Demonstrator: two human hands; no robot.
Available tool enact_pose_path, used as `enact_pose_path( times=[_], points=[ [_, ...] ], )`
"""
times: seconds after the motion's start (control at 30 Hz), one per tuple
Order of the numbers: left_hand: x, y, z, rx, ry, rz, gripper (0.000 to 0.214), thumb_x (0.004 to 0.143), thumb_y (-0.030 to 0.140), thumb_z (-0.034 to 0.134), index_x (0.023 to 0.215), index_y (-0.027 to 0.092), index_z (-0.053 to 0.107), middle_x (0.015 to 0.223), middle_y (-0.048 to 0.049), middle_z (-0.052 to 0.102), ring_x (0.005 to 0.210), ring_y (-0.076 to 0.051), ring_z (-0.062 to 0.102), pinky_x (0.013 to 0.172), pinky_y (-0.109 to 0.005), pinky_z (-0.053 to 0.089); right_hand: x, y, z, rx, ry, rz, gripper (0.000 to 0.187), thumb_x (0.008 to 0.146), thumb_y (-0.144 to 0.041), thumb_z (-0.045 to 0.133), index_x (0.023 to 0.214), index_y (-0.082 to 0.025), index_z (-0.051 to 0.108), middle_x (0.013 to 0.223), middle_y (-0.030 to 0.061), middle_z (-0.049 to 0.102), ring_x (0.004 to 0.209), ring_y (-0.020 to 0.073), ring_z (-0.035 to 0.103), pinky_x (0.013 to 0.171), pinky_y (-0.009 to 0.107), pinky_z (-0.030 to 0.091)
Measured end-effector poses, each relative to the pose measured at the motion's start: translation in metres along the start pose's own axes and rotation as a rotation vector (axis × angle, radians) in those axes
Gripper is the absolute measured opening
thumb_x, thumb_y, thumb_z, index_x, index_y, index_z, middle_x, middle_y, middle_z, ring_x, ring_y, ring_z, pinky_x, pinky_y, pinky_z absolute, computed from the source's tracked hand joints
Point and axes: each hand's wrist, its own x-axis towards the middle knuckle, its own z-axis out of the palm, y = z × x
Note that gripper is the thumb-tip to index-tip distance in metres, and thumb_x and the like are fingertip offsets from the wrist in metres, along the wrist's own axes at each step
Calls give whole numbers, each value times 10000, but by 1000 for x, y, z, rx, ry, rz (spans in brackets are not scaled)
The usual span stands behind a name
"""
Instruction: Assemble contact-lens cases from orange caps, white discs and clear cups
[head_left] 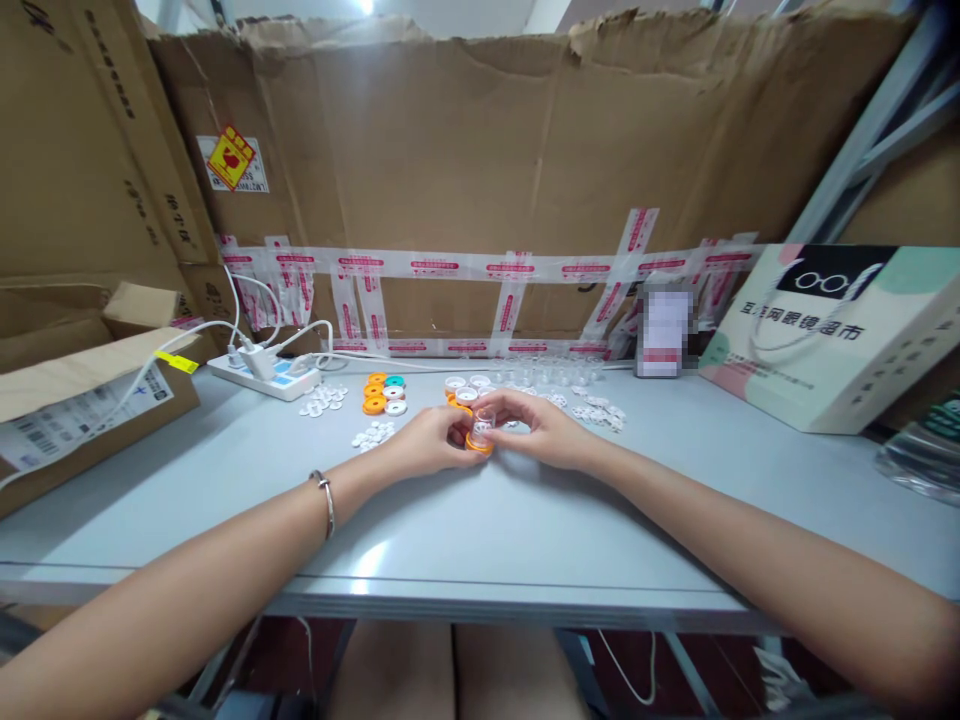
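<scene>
Clear cup [483,418]: just right of the frame's centre, held between two hands over the front part of the table, upright or nearly so, with small white bits showing inside it.
Orange ring [478,448]: at the clear cup's foot, touching it.
Left hand [427,443]: coming in from the lower left, thumb and fingers pinching around the orange ring; from where I stand, some fingertips are hidden.
Right hand [551,432]: coming in from the lower right, pinching the clear cup, forefinger over its upper part and thumb low on its side.
Bracelet [324,500]: silvery, around the left wrist.
Caps behind the hands: white caps [466,397] stand just beyond the fingers, near the middle.
Coloured group: orange caps [373,405], a teal cap [394,381] and more white ones sit together left of centre.
Small white pieces [373,435]: a heap near the left hand, with other heaps farther left and to the right.
Clear cups [555,372]: gathered behind the right hand, near the taped cardboard [450,150].
Right side: a phone [664,335] stands upright; a printed box [810,350] leans beyond it.
Left side: a power strip [266,380] with cables, beside a cardboard box [161,400].
Table [525,540]: pale grey, spanning the frame.
</scene>
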Motion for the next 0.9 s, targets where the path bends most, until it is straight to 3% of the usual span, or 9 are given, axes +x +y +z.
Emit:
enact_pose_path(
  times=[0.33,0.57,0.9],
  points=[
    [0,1,-2,5,-9,-24,197,700,320,602,774,137,601,651,8,565,603,-120,502,537,-215,360,-1,3,0,1,-22,-51,276,767,-291,606,1020,-194,560,970,51,625,875,150,607,845,343,489],
    [0,1,-2,4,-3,-42,244,698,334,611,829,129,635,661,2,577,607,-121,499,541,-219,361,-1,-1,0,2,-10,-4,242,743,-299,621,954,-185,595,952,48,661,872,169,626,841,352,485],
    [0,-1,0,-47,6,-33,223,688,346,598,760,136,629,612,19,546,563,-105,457,497,-199,322,-4,2,11,-1,154,59,176,682,-302,672,776,-200,564,802,10,643,769,166,614,771,341,490]
  ],
)
